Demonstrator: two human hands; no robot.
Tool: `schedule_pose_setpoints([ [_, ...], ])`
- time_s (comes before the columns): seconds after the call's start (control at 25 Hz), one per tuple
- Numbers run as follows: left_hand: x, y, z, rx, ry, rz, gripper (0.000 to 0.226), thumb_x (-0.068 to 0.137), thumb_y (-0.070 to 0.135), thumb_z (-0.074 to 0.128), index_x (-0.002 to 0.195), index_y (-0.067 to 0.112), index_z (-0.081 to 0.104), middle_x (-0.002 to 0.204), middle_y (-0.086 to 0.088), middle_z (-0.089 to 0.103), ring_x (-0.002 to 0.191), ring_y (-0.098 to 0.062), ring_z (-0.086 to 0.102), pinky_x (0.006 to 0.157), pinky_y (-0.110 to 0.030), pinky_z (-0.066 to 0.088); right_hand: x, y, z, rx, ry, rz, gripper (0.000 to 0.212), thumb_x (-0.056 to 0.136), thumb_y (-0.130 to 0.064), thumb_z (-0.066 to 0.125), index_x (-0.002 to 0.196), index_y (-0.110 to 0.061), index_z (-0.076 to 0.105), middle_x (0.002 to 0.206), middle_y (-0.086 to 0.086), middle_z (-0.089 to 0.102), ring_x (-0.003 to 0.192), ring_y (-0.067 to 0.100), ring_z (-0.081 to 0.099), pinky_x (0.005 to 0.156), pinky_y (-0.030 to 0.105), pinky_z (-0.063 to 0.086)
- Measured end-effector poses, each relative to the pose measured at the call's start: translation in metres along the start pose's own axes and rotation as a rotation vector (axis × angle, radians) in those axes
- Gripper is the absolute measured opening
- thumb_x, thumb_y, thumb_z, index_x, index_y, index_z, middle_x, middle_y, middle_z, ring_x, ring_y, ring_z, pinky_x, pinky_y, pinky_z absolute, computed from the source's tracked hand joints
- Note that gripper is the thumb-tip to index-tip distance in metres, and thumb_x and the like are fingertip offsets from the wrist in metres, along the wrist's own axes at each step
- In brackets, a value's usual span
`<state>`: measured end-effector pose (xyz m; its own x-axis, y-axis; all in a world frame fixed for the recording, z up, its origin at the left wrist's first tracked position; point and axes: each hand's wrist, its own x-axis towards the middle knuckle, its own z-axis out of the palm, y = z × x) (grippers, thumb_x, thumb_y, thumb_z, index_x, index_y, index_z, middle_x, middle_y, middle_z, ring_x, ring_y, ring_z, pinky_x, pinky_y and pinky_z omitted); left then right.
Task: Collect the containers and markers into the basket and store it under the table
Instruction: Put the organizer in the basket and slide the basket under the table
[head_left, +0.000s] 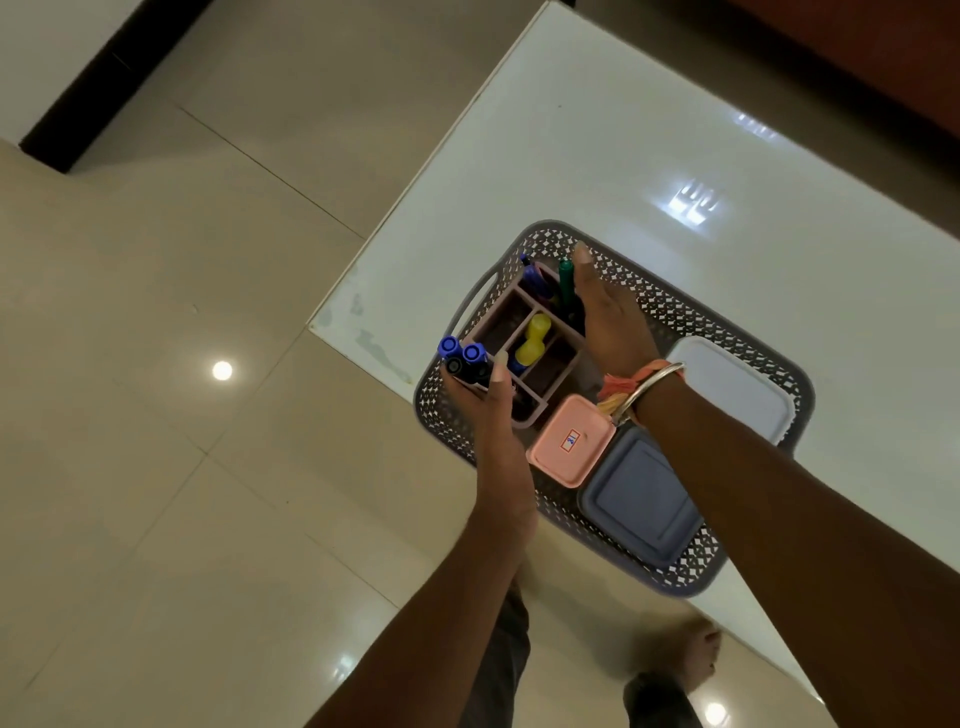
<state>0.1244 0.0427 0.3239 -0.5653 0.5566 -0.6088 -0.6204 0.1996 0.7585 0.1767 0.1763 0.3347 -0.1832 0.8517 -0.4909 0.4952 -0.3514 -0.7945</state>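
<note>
A grey perforated basket (691, 312) stands on the white table (649, 145) near its left corner. Inside it a pink divided organiser (558, 374) holds a yellow marker (535, 338) and several dark markers. My left hand (485, 405) grips a bundle of blue-capped markers (465, 358) over the basket's left edge. My right hand (605, 317) reaches into the organiser's far compartment and holds a green marker (566, 283) upright. A pink container (571, 441), a blue-grey container (644, 504) and a white container (732, 384) lie in the basket.
Beige floor tiles (156, 415) spread to the left of the table. My feet (670, 670) show below the table's near edge. A dark skirting strip (93, 88) runs at the upper left.
</note>
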Motion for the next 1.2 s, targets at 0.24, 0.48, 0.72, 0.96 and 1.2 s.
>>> schedule_pose_setpoints([
  [0.24,0.004,0.000,-0.002,0.104,0.033,-0.008,0.118,0.054,0.075,0.079,0.153,0.035,0.028,0.149,-0.006,0.047,0.133,-0.021,0.052,0.109,-0.043,0.046,0.003,-0.005,0.005,0.005,0.005,-0.008,0.061,0.094,-0.067,0.035,0.063,-0.015,0.039,0.054,-0.001,0.028,0.055,0.017,0.027,0.064,0.033,0.026],
  [0.48,0.001,0.005,-0.006,0.165,-0.004,-0.002,0.121,0.051,0.079,0.078,0.153,0.040,0.026,0.150,-0.005,0.045,0.134,-0.019,0.051,0.107,-0.039,0.047,0.011,0.002,0.006,-0.022,0.019,-0.031,0.070,0.093,-0.069,0.033,0.060,-0.008,0.042,0.063,0.017,0.057,0.061,0.034,0.054,0.073,0.041,0.045],
  [0.72,-0.003,0.007,-0.017,0.227,-0.112,0.015,0.092,0.077,0.061,0.068,0.153,0.047,0.018,0.157,-0.005,0.038,0.139,-0.020,0.047,0.115,-0.046,0.040,0.008,0.007,0.006,-0.030,0.016,-0.063,0.072,0.095,-0.067,0.031,0.079,-0.003,0.060,0.079,0.014,0.064,0.074,0.029,0.058,0.081,0.039,0.046],
  [0.96,-0.041,0.007,-0.039,0.438,-0.262,0.166,0.092,0.088,0.055,0.057,0.157,0.044,-0.003,0.166,0.011,0.015,0.149,-0.013,0.030,0.104,-0.010,0.043,-0.042,0.020,-0.012,0.036,0.213,-0.188,0.043,0.100,-0.051,0.037,0.128,-0.024,0.054,0.123,-0.005,0.062,0.110,0.010,0.057,0.096,0.034,0.046],
  [1.2,-0.067,-0.004,-0.074,0.865,-0.379,0.535,0.087,0.097,0.038,0.052,0.160,0.026,-0.007,0.168,0.014,-0.010,0.155,-0.005,-0.003,0.125,-0.037,0.011,-0.138,0.066,-0.020,-0.079,0.325,-0.213,0.048,0.099,-0.048,0.044,0.138,-0.020,0.046,0.141,0.001,0.051,0.130,0.014,0.045,0.109,0.038,0.039],
])
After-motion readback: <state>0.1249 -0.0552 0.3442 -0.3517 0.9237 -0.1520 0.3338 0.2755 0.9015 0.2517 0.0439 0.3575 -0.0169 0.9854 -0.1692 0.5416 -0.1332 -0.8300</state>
